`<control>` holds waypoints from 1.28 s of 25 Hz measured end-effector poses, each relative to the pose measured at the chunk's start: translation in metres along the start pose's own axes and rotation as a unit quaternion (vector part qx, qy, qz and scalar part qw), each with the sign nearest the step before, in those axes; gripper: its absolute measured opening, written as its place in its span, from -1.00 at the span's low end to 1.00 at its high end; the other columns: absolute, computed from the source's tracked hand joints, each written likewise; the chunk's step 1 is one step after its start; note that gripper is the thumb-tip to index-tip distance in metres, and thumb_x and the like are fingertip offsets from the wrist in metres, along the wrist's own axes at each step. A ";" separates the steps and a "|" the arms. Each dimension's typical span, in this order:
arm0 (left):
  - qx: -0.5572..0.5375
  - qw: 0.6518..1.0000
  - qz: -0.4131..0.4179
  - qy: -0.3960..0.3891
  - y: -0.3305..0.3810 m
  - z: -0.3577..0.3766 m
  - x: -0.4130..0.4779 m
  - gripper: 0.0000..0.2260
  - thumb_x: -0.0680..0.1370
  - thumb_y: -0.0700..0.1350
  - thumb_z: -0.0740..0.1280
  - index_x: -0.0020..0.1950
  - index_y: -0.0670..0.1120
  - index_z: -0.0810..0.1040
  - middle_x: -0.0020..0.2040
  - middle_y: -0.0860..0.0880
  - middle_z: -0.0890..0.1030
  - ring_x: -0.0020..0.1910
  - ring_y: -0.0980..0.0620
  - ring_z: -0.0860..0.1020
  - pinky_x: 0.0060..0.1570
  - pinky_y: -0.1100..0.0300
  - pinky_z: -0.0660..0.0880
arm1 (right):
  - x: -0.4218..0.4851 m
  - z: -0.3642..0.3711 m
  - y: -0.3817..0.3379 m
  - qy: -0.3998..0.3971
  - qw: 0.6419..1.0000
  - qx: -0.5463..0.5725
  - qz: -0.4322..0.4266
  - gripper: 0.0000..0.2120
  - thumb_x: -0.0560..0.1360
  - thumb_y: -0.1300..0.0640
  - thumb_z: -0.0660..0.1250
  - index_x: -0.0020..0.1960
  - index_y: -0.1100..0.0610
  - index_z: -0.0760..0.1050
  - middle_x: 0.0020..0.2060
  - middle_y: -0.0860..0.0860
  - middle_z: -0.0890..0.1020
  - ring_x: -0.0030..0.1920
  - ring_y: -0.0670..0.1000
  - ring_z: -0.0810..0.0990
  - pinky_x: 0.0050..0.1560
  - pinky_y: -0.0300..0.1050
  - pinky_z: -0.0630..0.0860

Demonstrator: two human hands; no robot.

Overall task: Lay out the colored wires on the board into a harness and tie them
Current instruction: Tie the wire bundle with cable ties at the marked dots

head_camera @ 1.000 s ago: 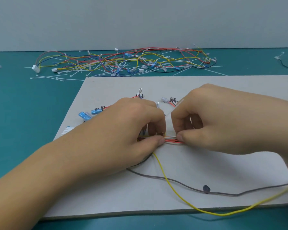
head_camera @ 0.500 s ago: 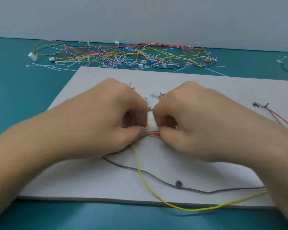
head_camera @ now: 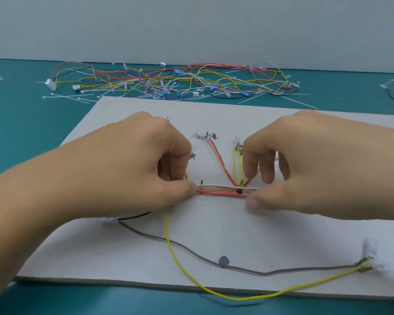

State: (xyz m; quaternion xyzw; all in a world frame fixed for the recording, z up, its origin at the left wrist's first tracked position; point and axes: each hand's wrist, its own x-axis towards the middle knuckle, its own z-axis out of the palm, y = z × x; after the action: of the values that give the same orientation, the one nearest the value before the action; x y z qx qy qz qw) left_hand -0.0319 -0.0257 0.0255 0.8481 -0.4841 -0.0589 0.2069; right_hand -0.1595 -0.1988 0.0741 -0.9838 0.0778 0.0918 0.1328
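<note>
Centre of frame: thin bundle of red, white and yellow wires (head_camera: 221,190) lies flat on pale grey board (head_camera: 259,235), stretched between both hands. Left hand (head_camera: 127,169) grip pinches its left end; right hand (head_camera: 305,169) grip pinches the right end. Judgement: hold strands taut, parallel and low on the board before tying.

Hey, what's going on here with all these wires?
A person is building a harness on the board. The left hand and right hand each pinch one end of a bundle of colored wires, held straight across it. A yellow wire and a grey wire trail loose toward the near edge. A pile of wires lies on the table behind.
</note>
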 end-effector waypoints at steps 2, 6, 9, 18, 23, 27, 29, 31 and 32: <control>0.007 1.000 0.000 0.002 -0.001 0.002 -0.001 -0.72 0.37 0.29 0.31 -0.27 0.10 0.57 -0.32 0.19 0.61 -0.30 0.16 0.57 -0.34 0.17 0.48 | 0.005 0.003 0.004 0.019 0.998 -0.059 -0.007 -0.73 0.26 -0.27 0.45 -0.19 -0.12 0.58 -0.33 -0.16 0.58 -0.28 -0.16 0.56 -0.18 -0.03 0.60; 0.016 1.000 0.008 -0.002 -0.001 0.002 0.002 -0.71 0.46 0.25 0.35 -0.29 0.05 0.54 -0.34 0.12 0.58 -0.32 0.11 0.54 -0.37 0.15 0.43 | 0.012 0.013 0.013 0.063 0.996 -0.065 -0.014 -0.85 0.37 -0.09 0.47 -0.24 -0.06 0.56 -0.41 -0.15 0.52 -0.34 -0.11 0.55 -0.25 -0.03 0.59; 0.016 1.000 0.006 -0.022 -0.001 0.001 0.004 -0.72 0.41 0.20 0.35 -0.33 0.02 0.52 -0.36 0.13 0.57 -0.35 0.14 0.51 -0.41 0.23 0.32 | 0.014 0.014 0.017 0.077 0.996 -0.046 -0.022 -0.79 0.39 -0.12 0.45 -0.26 -0.01 0.54 -0.41 -0.14 0.51 -0.34 -0.11 0.53 -0.27 -0.03 0.58; -0.035 0.995 -0.034 -0.082 -0.007 -0.007 0.000 -0.77 0.39 0.20 0.43 -0.25 0.05 0.60 -0.42 0.09 0.60 -0.45 0.12 0.49 -0.41 0.24 0.40 | 0.020 0.014 0.019 0.010 0.996 -0.024 -0.091 -0.75 0.44 -0.13 0.46 -0.28 0.00 0.55 -0.26 -0.32 0.58 -0.17 -0.31 0.50 -0.35 -0.20 0.40; 0.028 0.997 0.018 0.066 -0.001 -0.003 -0.008 -0.71 0.35 0.26 0.41 -0.27 0.06 0.50 -0.32 0.08 0.53 -0.28 0.11 0.50 -0.32 0.14 0.39 | 0.021 0.018 0.018 0.017 0.993 -0.031 -0.115 -0.78 0.42 -0.05 0.43 -0.31 0.03 0.51 -0.23 -0.39 0.55 -0.22 -0.26 0.54 -0.40 -0.22 0.40; 0.060 0.977 0.152 0.139 0.025 -0.004 -0.014 -0.80 0.37 0.22 0.35 -0.22 0.12 0.52 -0.18 0.16 0.43 -0.18 0.02 0.34 -0.14 0.06 0.21 | 0.021 0.019 0.020 0.020 0.991 -0.026 -0.127 -0.82 0.38 -0.08 0.41 -0.26 0.02 0.55 -0.36 -0.17 0.59 -0.29 -0.14 0.56 -0.39 -0.11 0.48; 0.054 0.969 0.228 0.084 0.043 0.011 -0.016 -0.86 0.37 0.09 0.25 -0.21 0.12 0.57 -0.19 0.14 0.45 -0.18 0.03 0.34 -0.13 0.07 0.20 | 0.021 0.019 0.019 0.006 0.991 -0.025 -0.131 -0.88 0.34 -0.05 0.41 -0.22 0.00 0.59 -0.39 -0.09 0.62 -0.31 -0.12 0.58 -0.41 -0.13 0.48; 0.012 0.972 0.229 0.046 0.057 0.028 -0.019 -0.87 0.34 -0.05 0.25 -0.25 0.10 0.59 -0.26 0.10 0.48 -0.22 0.05 0.43 -0.14 0.02 0.33 | 0.021 0.017 0.017 -0.005 0.991 -0.018 -0.129 -0.96 0.27 0.00 0.35 -0.28 -0.08 0.55 -0.38 -0.09 0.61 -0.31 -0.12 0.56 -0.43 -0.21 0.46; -0.026 0.980 0.194 0.024 0.060 0.032 -0.020 -0.90 0.34 -0.02 0.26 -0.26 0.12 0.56 -0.27 0.11 0.46 -0.22 0.11 0.46 -0.13 0.01 0.33 | 0.021 0.015 0.016 -0.011 0.992 -0.021 -0.126 -0.99 0.25 -0.01 0.31 -0.32 -0.12 0.50 -0.38 -0.11 0.60 -0.30 -0.14 0.54 -0.40 -0.25 0.46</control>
State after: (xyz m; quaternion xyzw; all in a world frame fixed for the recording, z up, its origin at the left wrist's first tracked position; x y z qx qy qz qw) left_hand -0.1004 -0.0449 0.0189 0.7334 -0.6326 -0.0097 0.2486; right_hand -0.1447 -0.2127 0.0521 -0.9873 -0.0500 0.0867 0.1237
